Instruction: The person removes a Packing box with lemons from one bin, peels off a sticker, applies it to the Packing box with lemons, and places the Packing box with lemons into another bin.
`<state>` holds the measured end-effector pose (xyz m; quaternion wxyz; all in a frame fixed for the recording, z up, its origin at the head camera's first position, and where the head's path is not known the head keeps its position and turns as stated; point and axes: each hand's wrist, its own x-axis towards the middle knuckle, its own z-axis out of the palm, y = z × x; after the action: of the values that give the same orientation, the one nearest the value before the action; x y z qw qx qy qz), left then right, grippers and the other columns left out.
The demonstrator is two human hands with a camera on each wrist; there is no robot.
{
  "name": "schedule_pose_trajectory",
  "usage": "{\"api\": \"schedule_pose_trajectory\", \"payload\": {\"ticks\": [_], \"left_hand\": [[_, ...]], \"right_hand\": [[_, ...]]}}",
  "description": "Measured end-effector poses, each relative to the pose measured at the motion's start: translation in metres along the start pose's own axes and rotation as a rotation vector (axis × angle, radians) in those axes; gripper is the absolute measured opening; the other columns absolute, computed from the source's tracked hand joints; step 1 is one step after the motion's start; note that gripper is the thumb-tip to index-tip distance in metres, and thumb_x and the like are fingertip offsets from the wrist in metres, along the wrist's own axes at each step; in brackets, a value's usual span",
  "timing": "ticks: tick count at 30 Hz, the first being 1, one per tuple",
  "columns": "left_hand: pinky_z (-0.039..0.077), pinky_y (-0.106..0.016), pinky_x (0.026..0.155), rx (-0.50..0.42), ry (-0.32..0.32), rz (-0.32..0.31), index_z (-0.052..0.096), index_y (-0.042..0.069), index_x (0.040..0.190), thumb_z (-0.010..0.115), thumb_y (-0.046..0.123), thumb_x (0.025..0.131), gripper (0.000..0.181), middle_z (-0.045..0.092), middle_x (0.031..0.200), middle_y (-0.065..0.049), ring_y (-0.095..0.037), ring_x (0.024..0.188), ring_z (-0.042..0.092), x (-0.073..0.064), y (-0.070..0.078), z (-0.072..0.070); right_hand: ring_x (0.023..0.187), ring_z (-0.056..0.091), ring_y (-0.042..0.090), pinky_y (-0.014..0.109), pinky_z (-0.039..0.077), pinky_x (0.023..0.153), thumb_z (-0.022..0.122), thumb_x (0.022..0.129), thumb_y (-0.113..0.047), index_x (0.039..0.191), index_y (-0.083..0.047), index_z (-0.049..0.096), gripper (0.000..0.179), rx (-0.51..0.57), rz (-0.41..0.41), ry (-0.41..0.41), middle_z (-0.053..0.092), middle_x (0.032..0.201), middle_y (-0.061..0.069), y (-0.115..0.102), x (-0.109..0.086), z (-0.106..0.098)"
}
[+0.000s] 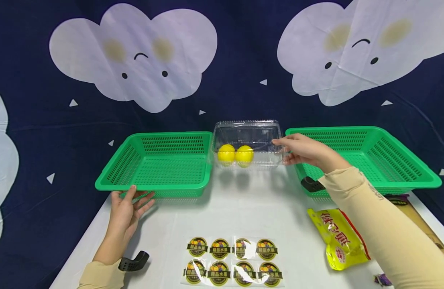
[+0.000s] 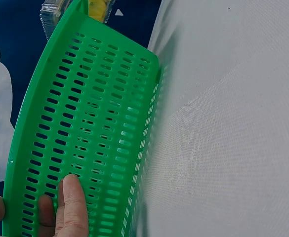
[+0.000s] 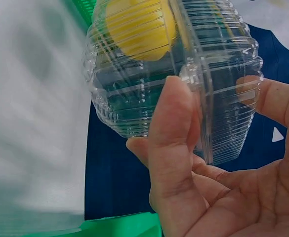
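Observation:
My right hand (image 1: 308, 150) grips the right end of a clear plastic clamshell box (image 1: 249, 138), thumb and fingers around its edge, as the right wrist view (image 3: 179, 153) shows up close. The box is raised above the table between two green baskets. Inside it sit two round yellow balls (image 1: 226, 153), perhaps fruit; its lid looks closed. My left hand (image 1: 124, 212) holds the near rim of the left green basket (image 1: 171, 168). In the left wrist view the fingers (image 2: 74, 202) lie against the basket's slotted outer wall, with the thumb at the rim.
The right green basket (image 1: 373, 160) stands behind my right forearm. Fruit-label stickers (image 1: 231, 261) lie on the white table's near side. A yellow packet (image 1: 339, 239) rests at right, by a brown packet (image 1: 417, 218). A dark cloud-patterned cloth (image 1: 243, 60) hangs behind.

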<state>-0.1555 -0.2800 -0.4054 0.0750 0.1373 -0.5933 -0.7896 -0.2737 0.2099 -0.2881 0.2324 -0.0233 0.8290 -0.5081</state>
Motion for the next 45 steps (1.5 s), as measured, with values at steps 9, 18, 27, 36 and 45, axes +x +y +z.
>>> {"api": "schedule_pose_trajectory", "payload": {"ticks": [9,18,27,36,45], "left_hand": [[0.067,-0.031,0.091,-0.007,-0.002,0.002,0.031,0.033,0.135,0.047,0.034,0.114,0.027,0.066,0.108,-0.001,-0.011,0.099,0.08,0.0,0.001,0.001],[0.067,-0.032,0.09,-0.015,0.024,-0.028,0.032,0.034,0.136,0.046,0.035,0.114,0.027,0.067,0.105,0.001,-0.014,0.102,0.08,0.001,0.003,0.002],[0.068,-0.032,0.089,-0.029,0.002,-0.013,0.032,0.032,0.135,0.048,0.036,0.113,0.027,0.066,0.103,0.002,-0.014,0.1,0.08,0.0,0.002,0.001],[0.068,-0.032,0.09,-0.043,0.019,-0.037,0.032,0.033,0.135,0.047,0.036,0.113,0.027,0.067,0.105,0.001,-0.014,0.1,0.08,0.001,0.002,0.002],[0.067,-0.033,0.091,-0.03,0.024,-0.036,0.031,0.033,0.136,0.046,0.036,0.114,0.027,0.066,0.108,-0.001,-0.013,0.1,0.08,0.001,0.003,0.003]], "right_hand": [[0.073,0.06,0.01,0.024,0.064,0.076,0.049,0.114,-0.044,0.168,0.004,0.018,0.078,-0.013,0.012,-0.032,0.033,0.158,0.029,0.009,-0.008,0.009],[0.074,0.059,0.01,0.023,0.063,0.074,0.047,0.115,-0.038,0.166,0.005,0.024,0.07,-0.013,0.028,-0.066,0.034,0.154,0.028,0.015,-0.011,0.014],[0.075,0.061,0.011,0.029,0.063,0.08,0.041,0.116,-0.033,0.17,0.002,0.016,0.069,-0.034,0.054,-0.09,0.032,0.161,0.03,0.025,-0.01,0.017],[0.076,0.059,0.011,0.03,0.061,0.08,0.039,0.116,-0.031,0.169,0.003,0.016,0.067,-0.054,0.048,-0.073,0.032,0.161,0.033,0.027,-0.014,0.021],[0.078,0.055,0.015,0.028,0.06,0.076,0.043,0.115,-0.029,0.164,0.008,0.022,0.065,-0.054,0.058,-0.032,0.03,0.161,0.034,0.027,-0.014,0.033]]}}
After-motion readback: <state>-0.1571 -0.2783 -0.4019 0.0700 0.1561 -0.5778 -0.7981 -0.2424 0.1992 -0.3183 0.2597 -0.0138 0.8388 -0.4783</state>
